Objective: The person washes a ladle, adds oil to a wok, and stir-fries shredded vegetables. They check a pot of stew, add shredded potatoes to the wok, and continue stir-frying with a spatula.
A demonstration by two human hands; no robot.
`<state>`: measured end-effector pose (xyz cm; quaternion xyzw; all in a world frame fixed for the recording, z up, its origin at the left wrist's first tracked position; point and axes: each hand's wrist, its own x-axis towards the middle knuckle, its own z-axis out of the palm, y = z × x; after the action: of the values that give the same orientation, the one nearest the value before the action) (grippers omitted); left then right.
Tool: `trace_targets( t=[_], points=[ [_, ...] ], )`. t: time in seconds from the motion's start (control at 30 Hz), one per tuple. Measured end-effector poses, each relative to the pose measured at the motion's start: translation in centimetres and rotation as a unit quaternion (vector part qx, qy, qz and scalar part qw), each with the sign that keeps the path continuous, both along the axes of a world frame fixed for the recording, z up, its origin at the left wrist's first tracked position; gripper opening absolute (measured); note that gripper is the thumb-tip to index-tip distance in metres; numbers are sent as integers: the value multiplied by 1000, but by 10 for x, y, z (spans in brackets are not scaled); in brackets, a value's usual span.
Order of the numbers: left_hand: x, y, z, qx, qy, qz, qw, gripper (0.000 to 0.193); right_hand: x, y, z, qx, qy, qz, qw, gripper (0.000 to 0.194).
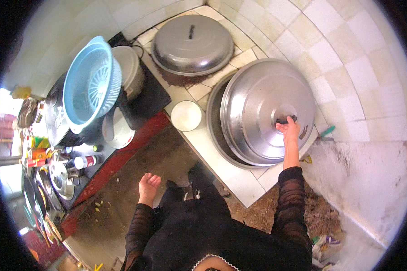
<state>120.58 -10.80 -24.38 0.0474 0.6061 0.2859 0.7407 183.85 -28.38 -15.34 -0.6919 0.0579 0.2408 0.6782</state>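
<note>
My right hand (288, 128) grips the dark handle of a large domed metal lid (257, 101). The lid lies shifted to the right over a wide metal pot or wok (214, 135) set in the tiled stove top, so a dark gap shows along the left side; what is inside cannot be made out. My left hand (149, 185) hangs over the floor at my left with fingers loosely curled, holding nothing. A round white bowl (186, 116) stands on the tiles just left of the pot. Behind it, a second metal lid (193, 47) with a black handle sits on the stove top.
On the dark counter (152, 88) at left are a light blue plastic colander (83, 84), a lidded pot (129, 69) and a white pan (122, 130). A kettle (59, 179), jars and packets crowd farther left. The stove's tiled corner (247, 200) juts towards me; a tiled wall rises behind.
</note>
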Motion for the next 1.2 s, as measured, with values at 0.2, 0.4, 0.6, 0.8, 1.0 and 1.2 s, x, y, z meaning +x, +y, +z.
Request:
trace_targets(
  t=[0.2, 0.4, 0.6, 0.8, 1.0, 1.2],
  points=[
    [-38, -44, 23, 23, 28, 43, 998, 42, 19, 41, -52, 31, 79, 81, 993, 44],
    [-92, -74, 20, -7, 44, 117, 992, 58, 71, 3, -121, -244, -276, 369, 853, 60],
    [-171, -99, 43, -32, 86, 167, 982, 56, 85, -1, -124, -365, -478, 366, 710, 75],
    [-358, -140, 8, 25, 292, 269, 918, 28, 61, 28, -85, -331, -498, 364, 714, 73],
    [-555, -47, 97, 236, 520, 318, 757, 35, -136, 17, -51, -178, -129, 236, 947, 42],
    [-679, 80, 250, 264, 880, 100, 383, 26, -266, -44, -59, -50, 131, 168, 976, 25]
  ],
)
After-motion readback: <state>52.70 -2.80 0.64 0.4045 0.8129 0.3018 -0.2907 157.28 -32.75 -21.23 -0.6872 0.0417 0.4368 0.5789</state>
